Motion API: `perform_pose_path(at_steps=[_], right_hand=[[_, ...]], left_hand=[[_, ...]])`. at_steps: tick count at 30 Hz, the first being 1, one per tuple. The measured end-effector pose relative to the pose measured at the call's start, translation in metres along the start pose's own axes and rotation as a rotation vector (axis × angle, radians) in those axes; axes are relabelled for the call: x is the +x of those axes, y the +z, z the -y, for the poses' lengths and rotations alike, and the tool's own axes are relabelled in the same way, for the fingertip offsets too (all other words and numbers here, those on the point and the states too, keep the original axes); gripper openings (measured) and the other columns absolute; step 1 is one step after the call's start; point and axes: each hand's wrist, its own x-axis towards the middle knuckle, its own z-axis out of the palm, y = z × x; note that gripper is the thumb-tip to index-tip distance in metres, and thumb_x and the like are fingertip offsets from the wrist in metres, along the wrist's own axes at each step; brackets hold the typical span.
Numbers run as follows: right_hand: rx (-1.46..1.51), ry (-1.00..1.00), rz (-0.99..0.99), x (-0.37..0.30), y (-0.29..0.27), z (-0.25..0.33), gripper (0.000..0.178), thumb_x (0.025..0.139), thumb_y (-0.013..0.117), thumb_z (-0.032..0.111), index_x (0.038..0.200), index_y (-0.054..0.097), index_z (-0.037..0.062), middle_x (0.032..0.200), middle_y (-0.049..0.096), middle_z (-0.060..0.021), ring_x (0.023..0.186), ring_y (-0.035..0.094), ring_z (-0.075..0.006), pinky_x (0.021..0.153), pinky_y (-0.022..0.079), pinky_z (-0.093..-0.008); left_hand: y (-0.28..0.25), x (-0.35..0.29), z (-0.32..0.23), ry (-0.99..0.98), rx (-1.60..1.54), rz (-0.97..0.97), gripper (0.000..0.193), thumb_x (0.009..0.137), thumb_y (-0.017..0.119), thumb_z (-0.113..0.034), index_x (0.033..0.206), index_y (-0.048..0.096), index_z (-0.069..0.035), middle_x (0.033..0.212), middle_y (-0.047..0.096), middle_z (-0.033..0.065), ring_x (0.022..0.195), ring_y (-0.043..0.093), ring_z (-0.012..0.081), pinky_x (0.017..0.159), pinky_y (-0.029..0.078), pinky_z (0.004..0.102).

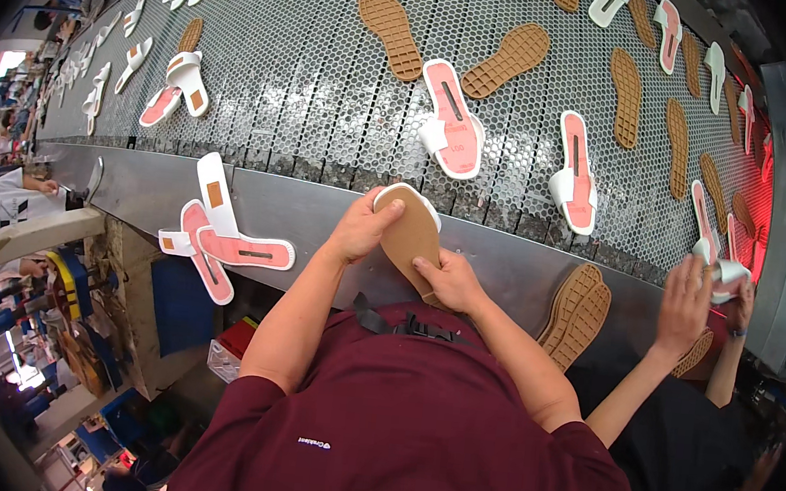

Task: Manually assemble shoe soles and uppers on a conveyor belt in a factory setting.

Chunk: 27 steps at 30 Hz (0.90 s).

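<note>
- The left hand [364, 227] is closed on the toe end of a sandal [410, 236], thumb laid over the tan sole, fingers wrapped round the white edge.
- The right hand [451, 281] grips the same sandal at its heel end, thumb pressed flat on the sole, the other fingers curled underneath.
- The sandal sits sole-up between the two hands, just over the steel ledge [302, 208] at the near edge of the belt [334, 69], at about 12 o'clock from the person's chest.
- At 9 o'clock from the left hand, three pink-lined uppers [218, 243] lie crossed over one another on the ledge.
- At 3 o'clock from the right hand, a pair of tan soles [577, 315] leans on the ledge, tread up.
- On the mesh belt at 12 o'clock lies a white slide [452, 119] with a pink footbed; another slide [577, 173] lies at 1 o'clock.
- Loose tan soles [505, 60] lie scattered farther up the belt, toward 12 and 1 o'clock.
- At 3 o'clock, well apart, a co-worker's hands [686, 302] hold a white piece [726, 275] at the belt's edge.
</note>
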Motion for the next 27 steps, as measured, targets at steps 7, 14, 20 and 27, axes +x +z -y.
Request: perform_pose_path(at_steps=[7, 14, 20, 27], right_hand=[[-0.030, 0.013, 0.006, -0.005, -0.007, 0.002, 0.033, 0.096, 0.063, 0.027, 0.116, 0.066, -0.0002, 0.097, 0.072, -0.0072, 0.085, 0.063, -0.0096, 0.077, 0.051, -0.0297], [-0.009, -0.022, 0.014, -0.015, -0.012, 0.006, 0.032, 0.096, 0.063, 0.027, 0.112, 0.067, -0.0002, 0.092, 0.072, -0.0078, 0.082, 0.063, -0.0098, 0.074, 0.052, -0.0302], [-0.216, 0.054, 0.057, -0.018, -0.022, 0.016, 0.036, 0.094, 0.064, 0.031, 0.108, 0.068, -0.0011, 0.089, 0.072, -0.0108, 0.079, 0.066, -0.0138, 0.072, 0.052, -0.0319], [-0.459, 0.015, 0.207, -0.020, -0.037, 0.017, 0.037, 0.090, 0.064, 0.036, 0.102, 0.068, 0.0010, 0.093, 0.071, -0.0205, 0.087, 0.069, -0.0327, 0.079, 0.052, -0.0405]], left_hand=[[0.013, -0.007, -0.002, 0.028, 0.030, 0.034, 0.033, 0.103, 0.053, -0.026, 0.125, 0.055, -0.002, 0.115, 0.064, 0.0063, 0.104, 0.060, 0.0118, 0.092, 0.048, 0.0298], [0.021, -0.011, 0.006, 0.077, 0.134, -0.039, 0.032, 0.102, 0.055, -0.027, 0.117, 0.060, 0.000, 0.106, 0.067, 0.0064, 0.095, 0.063, 0.0109, 0.082, 0.052, 0.0288], [0.016, -0.012, 0.026, 0.058, 0.067, -0.117, 0.029, 0.102, 0.056, -0.022, 0.120, 0.058, 0.001, 0.110, 0.066, 0.0070, 0.097, 0.062, 0.0117, 0.084, 0.052, 0.0278], [0.023, -0.020, -0.006, -0.002, 0.476, -0.127, 0.036, 0.091, 0.070, -0.021, 0.119, 0.064, 0.002, 0.103, 0.069, 0.0103, 0.095, 0.065, 0.0139, 0.082, 0.053, 0.0299]])
